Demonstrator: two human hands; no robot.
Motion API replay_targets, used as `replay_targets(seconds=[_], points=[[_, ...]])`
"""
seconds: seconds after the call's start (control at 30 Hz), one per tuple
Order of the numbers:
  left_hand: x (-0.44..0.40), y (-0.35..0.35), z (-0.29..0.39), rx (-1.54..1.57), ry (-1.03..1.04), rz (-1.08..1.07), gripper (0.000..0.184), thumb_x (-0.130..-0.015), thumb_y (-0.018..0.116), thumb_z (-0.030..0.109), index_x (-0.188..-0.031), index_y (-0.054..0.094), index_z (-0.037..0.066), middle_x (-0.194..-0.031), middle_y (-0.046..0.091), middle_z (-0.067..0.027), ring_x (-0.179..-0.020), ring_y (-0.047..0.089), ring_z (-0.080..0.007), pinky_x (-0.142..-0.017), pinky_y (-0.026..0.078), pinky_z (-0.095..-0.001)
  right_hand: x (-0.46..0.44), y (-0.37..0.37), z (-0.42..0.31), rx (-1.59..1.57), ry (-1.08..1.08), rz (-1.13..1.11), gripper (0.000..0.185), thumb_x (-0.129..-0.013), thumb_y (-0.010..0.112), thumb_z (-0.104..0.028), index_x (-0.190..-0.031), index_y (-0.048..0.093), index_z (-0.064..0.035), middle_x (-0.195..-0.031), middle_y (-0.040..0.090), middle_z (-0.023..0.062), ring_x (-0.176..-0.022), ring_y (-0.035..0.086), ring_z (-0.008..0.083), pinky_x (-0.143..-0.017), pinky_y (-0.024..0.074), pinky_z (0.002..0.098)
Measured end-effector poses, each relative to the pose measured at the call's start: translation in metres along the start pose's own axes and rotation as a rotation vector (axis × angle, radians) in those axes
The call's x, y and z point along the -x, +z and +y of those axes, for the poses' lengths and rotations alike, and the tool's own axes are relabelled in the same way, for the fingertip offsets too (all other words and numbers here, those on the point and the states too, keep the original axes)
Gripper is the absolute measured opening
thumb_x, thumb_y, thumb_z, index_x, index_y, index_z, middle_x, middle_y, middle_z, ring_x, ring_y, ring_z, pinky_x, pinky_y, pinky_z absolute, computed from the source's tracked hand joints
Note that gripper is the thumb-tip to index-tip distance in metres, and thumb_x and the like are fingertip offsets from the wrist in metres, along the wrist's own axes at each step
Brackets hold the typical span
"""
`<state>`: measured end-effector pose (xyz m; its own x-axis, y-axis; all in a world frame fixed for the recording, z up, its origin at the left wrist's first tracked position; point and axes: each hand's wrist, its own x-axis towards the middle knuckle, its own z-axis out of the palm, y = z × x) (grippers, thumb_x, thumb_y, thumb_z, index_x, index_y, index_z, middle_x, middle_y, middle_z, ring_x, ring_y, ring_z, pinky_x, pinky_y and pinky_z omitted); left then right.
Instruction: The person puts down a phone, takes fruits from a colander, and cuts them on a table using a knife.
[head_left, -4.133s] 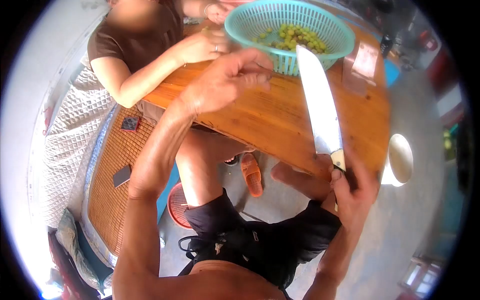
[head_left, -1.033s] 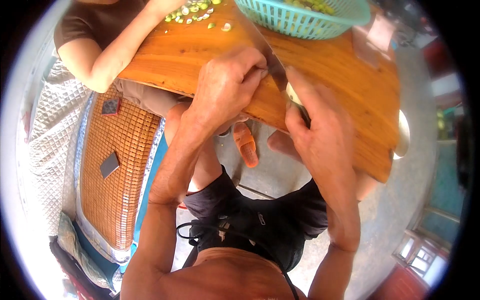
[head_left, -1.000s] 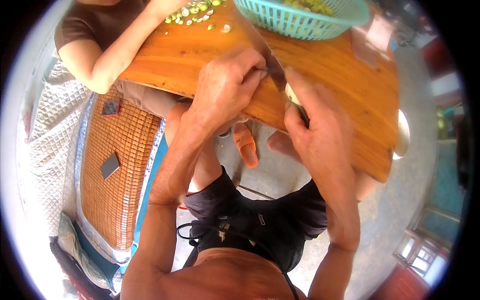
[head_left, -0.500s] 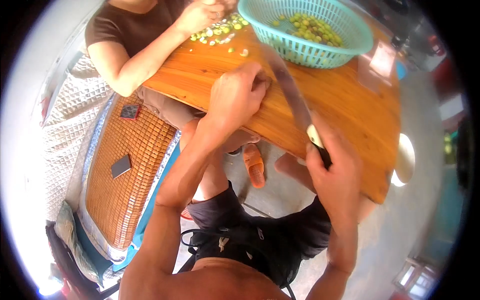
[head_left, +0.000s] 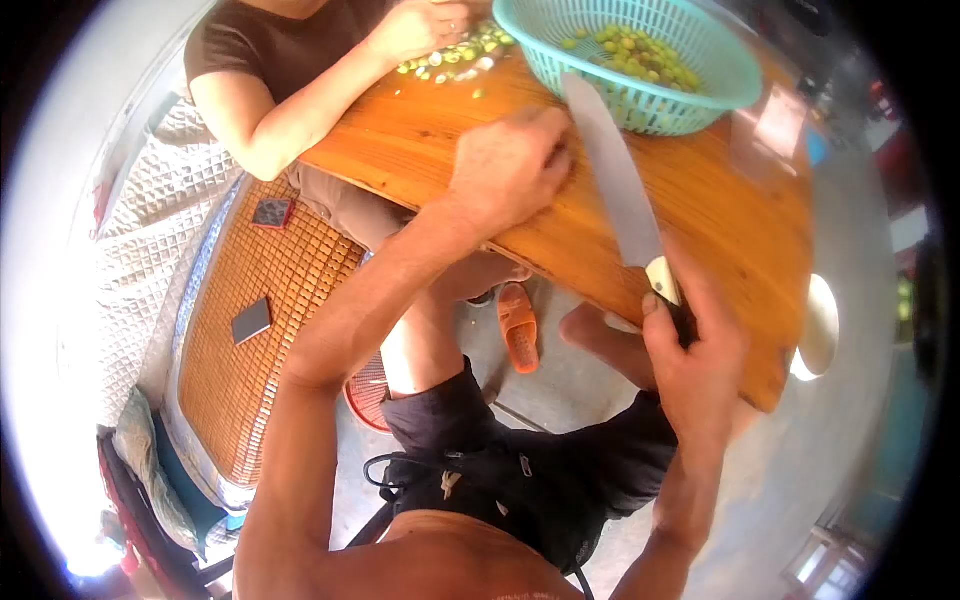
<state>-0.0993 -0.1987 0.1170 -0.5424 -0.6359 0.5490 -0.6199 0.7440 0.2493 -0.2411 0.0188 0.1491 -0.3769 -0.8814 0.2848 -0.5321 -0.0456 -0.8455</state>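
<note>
Gripping the knife point(head_left: 622, 195) by its handle point(head_left: 660, 279) in the closed right grip point(head_left: 705, 345) near the front edge of the desk point(head_left: 745, 250), pointing the blade away toward the turquoise basket point(head_left: 737, 97). Curling the left grip point(head_left: 505, 165) over the desk, just left of the blade, being unable to tell of any item held in the blurred fingers. Noting, farther off, yellow-green fruit point(head_left: 648, 60) inside the basket and, left of it, scattered green-and-white pieces point(head_left: 468, 55) near a co-worker's hand point(head_left: 415, 30).

Broad grey-bladed knife point(head_left: 624, 192), angled forward
</note>
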Motion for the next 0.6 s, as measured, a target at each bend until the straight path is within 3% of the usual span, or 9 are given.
replay_targets(seconds=[0.1, 0.27, 0.43, 0.5, 0.6], points=[[-0.005, 0.002, 0.007, 0.024, 0.057, -0.124, 0.023, -0.092, 0.069, 0.025, -0.109, 0.065, 0.01, -0.103, 0.07, -0.0155, -0.088, 0.069, -0.0389, -0.075, 0.056, -0.0482, 0.002, -0.001, 0.007, -0.003, -0.007, 0.035, 0.042, -0.093, 0.065, 0.008, -0.134, 0.067, -0.0032, -0.108, 0.071, 0.0126, -0.093, 0.069, 0.016, -0.081, 0.0577, 0.0318], [0.006, -0.014, -0.004, 0.23, 0.166, -0.112, 0.039, -0.091, 0.075, 0.025, -0.122, 0.062, 0.006, -0.118, 0.065, -0.0157, -0.113, 0.061, -0.0403, -0.096, 0.051, -0.0458, 0.005, -0.005, 0.008, 0.055, -0.018, 0.083, 0.042, -0.092, 0.066, 0.008, -0.133, 0.067, -0.0017, -0.111, 0.071, 0.0126, -0.095, 0.068, 0.0169, -0.083, 0.0567, 0.0314], [0.03, -0.038, -0.03, 0.261, 0.107, -0.108, 0.045, -0.085, 0.082, 0.017, -0.124, 0.063, 0.007, -0.118, 0.067, -0.0129, -0.114, 0.06, -0.0362, -0.099, 0.049, -0.0444, 0.001, -0.003, 0.004, 0.074, -0.037, 0.052, 0.044, -0.09, 0.068, 0.008, -0.132, 0.068, -0.0028, -0.107, 0.072, 0.0146, -0.092, 0.07, 0.0217, -0.082, 0.0563, 0.0331], [0.034, -0.045, -0.03, 0.285, 0.094, -0.179, 0.037, -0.085, 0.081, 0.012, -0.119, 0.067, 0.007, -0.116, 0.067, -0.0111, -0.11, 0.06, -0.0329, -0.098, 0.049, -0.0422, 0.0, -0.002, 0.004, 0.091, -0.044, 0.046, 0.043, -0.09, 0.068, 0.007, -0.132, 0.069, -0.0033, -0.107, 0.072, 0.0149, -0.092, 0.07, 0.0222, -0.082, 0.0561, 0.0336], [0.04, -0.044, -0.031, 0.368, 0.107, -0.116, 0.029, -0.085, 0.08, 0.008, -0.112, 0.07, 0.007, -0.109, 0.068, -0.0086, -0.105, 0.061, -0.0304, -0.095, 0.049, -0.0403, 0.001, -0.001, 0.006, 0.122, -0.054, 0.064, 0.043, -0.089, 0.07, 0.006, -0.131, 0.069, -0.0041, -0.106, 0.072, 0.0152, -0.091, 0.071, 0.0229, -0.082, 0.056, 0.0344]])
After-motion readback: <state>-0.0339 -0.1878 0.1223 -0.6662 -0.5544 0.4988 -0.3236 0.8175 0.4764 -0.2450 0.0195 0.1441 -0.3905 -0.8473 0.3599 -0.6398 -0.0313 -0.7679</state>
